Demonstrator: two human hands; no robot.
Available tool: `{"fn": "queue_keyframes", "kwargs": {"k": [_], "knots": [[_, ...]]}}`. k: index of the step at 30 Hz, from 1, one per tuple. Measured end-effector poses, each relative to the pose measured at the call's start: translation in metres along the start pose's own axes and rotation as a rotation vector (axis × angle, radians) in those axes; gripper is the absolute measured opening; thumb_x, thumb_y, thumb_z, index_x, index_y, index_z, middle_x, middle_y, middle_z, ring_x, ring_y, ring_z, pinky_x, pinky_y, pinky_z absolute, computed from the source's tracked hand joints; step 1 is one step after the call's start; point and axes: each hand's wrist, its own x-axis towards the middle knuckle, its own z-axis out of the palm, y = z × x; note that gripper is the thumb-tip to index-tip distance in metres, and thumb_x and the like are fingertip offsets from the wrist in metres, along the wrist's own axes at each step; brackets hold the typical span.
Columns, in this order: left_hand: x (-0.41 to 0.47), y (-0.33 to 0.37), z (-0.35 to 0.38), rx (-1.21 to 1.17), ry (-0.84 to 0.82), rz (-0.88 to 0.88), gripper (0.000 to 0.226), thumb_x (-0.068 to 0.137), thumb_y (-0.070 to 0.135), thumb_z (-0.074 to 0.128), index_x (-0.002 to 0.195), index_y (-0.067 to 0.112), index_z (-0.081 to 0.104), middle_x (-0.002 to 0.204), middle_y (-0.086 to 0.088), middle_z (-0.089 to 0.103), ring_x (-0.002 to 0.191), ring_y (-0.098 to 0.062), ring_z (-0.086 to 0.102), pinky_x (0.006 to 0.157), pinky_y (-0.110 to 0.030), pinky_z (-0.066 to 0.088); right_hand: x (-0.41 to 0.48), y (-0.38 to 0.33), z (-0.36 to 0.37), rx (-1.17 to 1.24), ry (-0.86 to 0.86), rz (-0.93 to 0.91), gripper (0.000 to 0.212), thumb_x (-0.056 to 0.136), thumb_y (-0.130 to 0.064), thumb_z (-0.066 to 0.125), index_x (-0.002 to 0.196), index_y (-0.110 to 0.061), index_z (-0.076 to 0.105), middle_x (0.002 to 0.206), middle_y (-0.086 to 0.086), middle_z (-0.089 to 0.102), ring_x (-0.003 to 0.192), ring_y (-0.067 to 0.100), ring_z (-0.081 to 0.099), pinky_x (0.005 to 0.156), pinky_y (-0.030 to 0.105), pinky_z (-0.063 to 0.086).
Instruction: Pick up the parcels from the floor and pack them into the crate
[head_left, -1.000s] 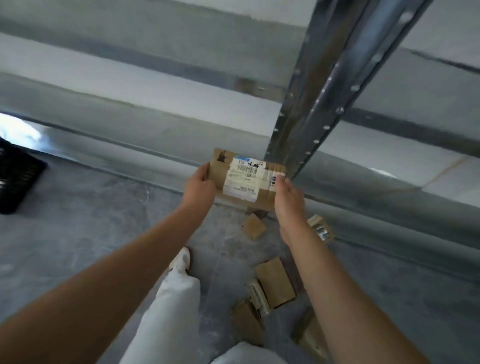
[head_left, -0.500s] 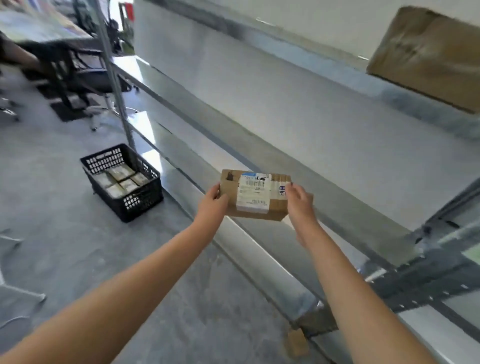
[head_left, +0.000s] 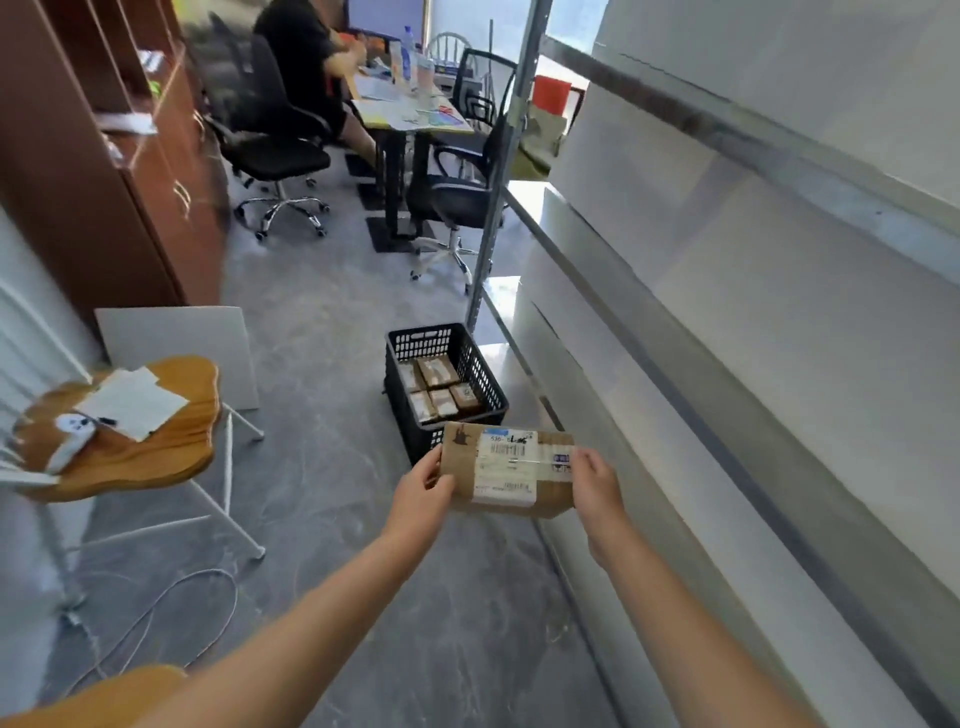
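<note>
Left hand (head_left: 422, 486) and right hand (head_left: 592, 480) clamping cardboard parcel (head_left: 506, 470) by short ends. Seemingly light, stiff. Bound for black crate (head_left: 410, 415).

The scene was brightly and evenly lit by daylight, strongest from the far upper right, where a window (head_left: 569, 21) was blown out to pale white. Glare lay on the white shelf panels (head_left: 779, 312) along the right side and made a bright patch on the floor (head_left: 311, 493) at the foot of the metal upright (head_left: 498, 171). Shadows were soft and weak. Motion blur smeared the brown cabinet (head_left: 104, 156) at the left edge and the far desk (head_left: 410, 111). Wide-angle distortion bent straight lines near the borders. The label on the held parcel (head_left: 506, 470) was only partly legible.
</note>
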Motion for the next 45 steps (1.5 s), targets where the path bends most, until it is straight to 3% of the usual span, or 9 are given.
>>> {"fn": "queue_keyframes", "kwargs": {"k": [2, 7, 11, 17, 22, 26, 32, 38, 45], "knots": [[0.023, -0.010, -0.017, 0.021, 0.070, -0.038, 0.047, 0.097, 0.001, 0.042, 0.139, 0.022, 0.046, 0.115, 0.008, 0.056, 0.101, -0.009, 0.053, 0.075, -0.015, 0.042, 0.028, -0.005, 0.040, -0.052, -0.041, -0.011, 0.026, 0.093, -0.037, 0.045, 0.099, -0.020, 0.064, 0.115, 0.014, 0.061, 0.103, 0.027, 0.060, 0.095, 0.043, 0.050], [0.118, -0.048, -0.058, 0.161, 0.202, -0.160, 0.048, 0.095, 0.006, 0.043, 0.140, 0.025, 0.045, 0.134, 0.004, 0.056, 0.121, -0.018, 0.053, 0.105, -0.036, 0.042, 0.108, -0.007, 0.136, -0.123, -0.188, 0.024, 0.027, 0.102, -0.030, 0.041, 0.115, -0.014, 0.059, 0.113, 0.007, 0.047, 0.104, 0.022, 0.052, 0.093, 0.031, 0.041], [0.203, -0.055, -0.078, 0.206, 0.249, -0.292, 0.054, 0.096, 0.012, 0.043, 0.148, 0.021, 0.037, 0.143, 0.001, 0.049, 0.129, -0.020, 0.048, 0.111, -0.043, 0.038, 0.178, -0.011, 0.192, -0.109, -0.247, 0.103, 0.029, 0.101, -0.030, 0.040, 0.116, -0.014, 0.059, 0.114, 0.007, 0.047, 0.108, 0.024, 0.053, 0.094, 0.031, 0.040], [0.309, 0.000, -0.071, 0.232, 0.194, -0.254, 0.053, 0.094, -0.004, 0.040, 0.143, 0.017, 0.044, 0.122, 0.002, 0.058, 0.107, -0.012, 0.054, 0.081, -0.015, 0.040, 0.264, -0.047, 0.217, -0.120, -0.236, 0.200, 0.029, 0.101, -0.028, 0.040, 0.120, -0.013, 0.057, 0.120, 0.010, 0.047, 0.109, 0.024, 0.053, 0.098, 0.035, 0.042], [0.385, 0.015, -0.061, 0.223, 0.167, -0.244, 0.053, 0.093, -0.002, 0.044, 0.142, 0.018, 0.047, 0.127, -0.001, 0.062, 0.114, -0.017, 0.059, 0.091, -0.026, 0.047, 0.331, -0.078, 0.223, -0.132, -0.208, 0.191, 0.030, 0.099, -0.031, 0.039, 0.118, -0.017, 0.058, 0.120, 0.009, 0.049, 0.109, 0.024, 0.054, 0.101, 0.043, 0.044], [0.440, 0.023, -0.046, 0.194, 0.080, -0.294, 0.050, 0.092, -0.003, 0.044, 0.138, 0.017, 0.047, 0.120, -0.003, 0.064, 0.102, -0.014, 0.062, 0.078, -0.022, 0.051, 0.386, -0.100, 0.228, -0.182, -0.181, 0.181, 0.033, 0.101, -0.032, 0.037, 0.122, -0.016, 0.058, 0.125, 0.011, 0.046, 0.119, 0.028, 0.046, 0.106, 0.042, 0.037], [0.546, 0.018, -0.028, 0.162, 0.026, -0.371, 0.047, 0.092, 0.002, 0.045, 0.138, 0.014, 0.043, 0.125, -0.006, 0.061, 0.107, -0.020, 0.060, 0.093, -0.038, 0.052, 0.475, -0.114, 0.249, -0.236, -0.145, 0.259, 0.034, 0.102, -0.033, 0.035, 0.124, -0.019, 0.056, 0.123, 0.009, 0.045, 0.121, 0.026, 0.045, 0.108, 0.040, 0.036], [0.659, -0.008, -0.009, 0.316, -0.132, -0.520, 0.033, 0.094, 0.019, 0.049, 0.126, 0.017, 0.046, 0.116, -0.004, 0.062, 0.100, -0.020, 0.060, 0.085, -0.036, 0.053, 0.568, -0.105, 0.275, -0.233, -0.092, 0.450, 0.048, 0.101, -0.052, 0.024, 0.118, -0.019, 0.055, 0.116, 0.006, 0.060, 0.104, 0.021, 0.058, 0.095, 0.039, 0.047], [0.746, -0.056, 0.033, 0.268, -0.183, -0.594, 0.028, 0.094, 0.014, 0.045, 0.120, 0.020, 0.053, 0.112, 0.001, 0.063, 0.102, -0.017, 0.060, 0.081, -0.028, 0.048, 0.661, -0.058, 0.297, -0.300, -0.124, 0.452, 0.038, 0.105, -0.043, 0.028, 0.116, -0.019, 0.055, 0.097, -0.002, 0.061, 0.085, 0.012, 0.056, 0.064, 0.028, 0.040]]}}
